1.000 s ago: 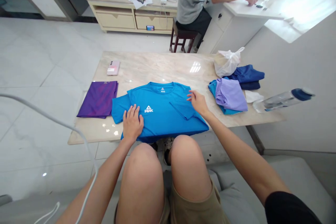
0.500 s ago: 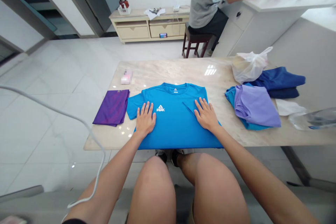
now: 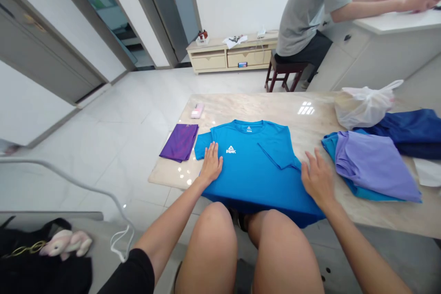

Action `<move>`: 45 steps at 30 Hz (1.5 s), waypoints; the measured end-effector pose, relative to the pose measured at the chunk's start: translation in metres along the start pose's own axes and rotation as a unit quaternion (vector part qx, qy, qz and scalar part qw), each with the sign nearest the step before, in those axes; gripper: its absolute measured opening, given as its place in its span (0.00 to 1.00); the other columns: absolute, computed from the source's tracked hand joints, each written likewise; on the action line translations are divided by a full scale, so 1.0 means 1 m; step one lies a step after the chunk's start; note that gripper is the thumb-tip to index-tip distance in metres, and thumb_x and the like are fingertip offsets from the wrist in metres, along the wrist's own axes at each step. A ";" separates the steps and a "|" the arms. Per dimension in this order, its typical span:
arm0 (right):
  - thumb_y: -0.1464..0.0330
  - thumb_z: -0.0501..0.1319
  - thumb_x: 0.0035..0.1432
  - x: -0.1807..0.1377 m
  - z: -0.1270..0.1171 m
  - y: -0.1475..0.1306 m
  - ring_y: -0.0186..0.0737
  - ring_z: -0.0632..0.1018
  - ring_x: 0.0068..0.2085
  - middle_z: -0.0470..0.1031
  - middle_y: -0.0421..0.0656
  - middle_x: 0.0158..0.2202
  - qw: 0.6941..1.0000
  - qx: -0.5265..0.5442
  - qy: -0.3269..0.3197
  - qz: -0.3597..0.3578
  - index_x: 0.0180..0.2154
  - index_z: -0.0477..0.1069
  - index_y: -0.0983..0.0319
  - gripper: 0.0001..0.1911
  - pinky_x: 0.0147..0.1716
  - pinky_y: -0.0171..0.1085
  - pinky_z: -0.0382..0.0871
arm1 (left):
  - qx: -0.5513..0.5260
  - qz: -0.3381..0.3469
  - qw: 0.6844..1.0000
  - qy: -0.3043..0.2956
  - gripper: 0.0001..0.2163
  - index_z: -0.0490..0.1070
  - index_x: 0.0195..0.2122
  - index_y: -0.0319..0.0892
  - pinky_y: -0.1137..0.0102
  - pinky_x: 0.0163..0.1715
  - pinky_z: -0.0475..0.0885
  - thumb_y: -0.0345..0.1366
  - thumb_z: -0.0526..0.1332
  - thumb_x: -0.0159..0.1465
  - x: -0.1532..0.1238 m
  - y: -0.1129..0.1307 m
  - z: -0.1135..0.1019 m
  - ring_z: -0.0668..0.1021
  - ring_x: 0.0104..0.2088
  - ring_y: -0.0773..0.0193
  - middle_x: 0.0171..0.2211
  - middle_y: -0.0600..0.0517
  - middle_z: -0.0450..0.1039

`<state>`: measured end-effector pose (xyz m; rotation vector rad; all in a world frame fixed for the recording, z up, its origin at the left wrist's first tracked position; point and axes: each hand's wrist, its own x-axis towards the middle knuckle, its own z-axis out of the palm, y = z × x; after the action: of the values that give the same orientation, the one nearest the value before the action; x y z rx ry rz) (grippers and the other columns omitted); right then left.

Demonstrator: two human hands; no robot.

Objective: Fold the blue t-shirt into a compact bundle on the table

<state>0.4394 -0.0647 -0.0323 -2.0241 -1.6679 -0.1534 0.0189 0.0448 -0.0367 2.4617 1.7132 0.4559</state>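
A bright blue T-shirt [image 3: 255,165] with a white logo lies front up on the marble table [image 3: 275,108], its hem hanging over the near edge above my knees. Its right sleeve is folded in across the chest. My left hand [image 3: 211,165] lies flat and open on the shirt's left side, beside the logo. My right hand [image 3: 317,178] rests open at the shirt's right edge, fingers spread, partly on the bare table.
A folded purple garment [image 3: 179,141] and a pink phone [image 3: 197,110] lie left of the shirt. At the right are a lavender and blue clothes pile [image 3: 374,165], navy garments [image 3: 409,131] and a white plastic bag [image 3: 363,105]. Another person [image 3: 310,14] sits on a stool at a white counter behind.
My right hand slid off the shirt's chest to its right edge. My left hand stayed flat on the left side. My head turned left, shifting the table rightward in view.
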 end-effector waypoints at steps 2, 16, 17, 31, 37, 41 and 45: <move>0.59 0.48 0.76 -0.015 -0.005 0.023 0.62 0.66 0.76 0.57 0.62 0.79 1.000 0.004 0.012 -0.001 0.72 0.67 0.69 0.33 0.72 0.59 0.65 | 0.002 -0.041 0.999 0.013 0.31 0.51 0.80 0.35 0.42 0.79 0.52 0.41 0.46 0.80 -0.008 -0.009 -0.008 0.53 0.82 0.45 0.81 0.34 0.49; 0.64 0.49 0.75 -0.024 0.001 0.032 0.64 0.70 0.72 0.70 0.65 0.71 0.998 -0.022 -0.011 0.066 0.65 0.73 0.72 0.28 0.68 0.59 0.68 | 0.006 -0.180 0.983 0.019 0.30 0.65 0.73 0.31 0.43 0.75 0.60 0.47 0.45 0.80 0.023 -0.016 -0.028 0.65 0.76 0.39 0.75 0.29 0.62; 0.64 0.49 0.75 -0.023 0.000 0.031 0.63 0.70 0.72 0.70 0.65 0.71 0.997 -0.024 -0.012 0.068 0.65 0.73 0.72 0.28 0.68 0.59 0.68 | 0.004 -0.163 0.986 0.032 0.30 0.64 0.73 0.31 0.43 0.75 0.60 0.47 0.45 0.80 0.024 -0.010 -0.030 0.64 0.76 0.38 0.76 0.29 0.61; 0.65 0.49 0.74 -0.023 -0.001 0.029 0.60 0.69 0.73 0.70 0.64 0.71 0.997 -0.024 -0.004 0.070 0.65 0.73 0.71 0.27 0.69 0.57 0.67 | -0.040 0.100 0.994 -0.035 0.25 0.70 0.71 0.42 0.51 0.73 0.67 0.43 0.45 0.81 0.026 0.039 -0.047 0.73 0.70 0.51 0.69 0.40 0.73; 0.66 0.52 0.72 -0.022 -0.003 0.029 0.61 0.69 0.72 0.70 0.63 0.71 0.997 -0.017 -0.008 0.070 0.65 0.73 0.70 0.27 0.69 0.58 0.67 | -0.022 0.185 0.958 -0.220 0.28 0.56 0.80 0.47 0.45 0.80 0.48 0.46 0.44 0.81 0.056 0.030 -0.016 0.54 0.81 0.52 0.82 0.46 0.52; 0.66 0.52 0.73 -0.022 -0.004 0.029 0.62 0.69 0.72 0.70 0.64 0.71 0.997 -0.017 -0.007 0.072 0.65 0.73 0.70 0.27 0.68 0.59 0.68 | 0.023 0.150 0.969 -0.194 0.30 0.49 0.82 0.49 0.45 0.81 0.43 0.47 0.43 0.82 0.060 0.037 -0.001 0.47 0.83 0.52 0.83 0.48 0.44; 0.66 0.52 0.73 -0.022 -0.003 0.029 0.61 0.70 0.72 0.70 0.62 0.71 0.997 -0.022 -0.002 0.071 0.65 0.73 0.69 0.26 0.68 0.58 0.68 | 0.030 0.141 0.973 -0.178 0.30 0.48 0.83 0.49 0.44 0.81 0.41 0.48 0.42 0.82 0.060 0.042 0.005 0.46 0.83 0.51 0.84 0.48 0.42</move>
<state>0.4625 -0.0895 -0.0474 -2.1678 -1.5300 -0.1368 0.0771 0.0864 -0.0195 2.6394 1.2645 -0.0218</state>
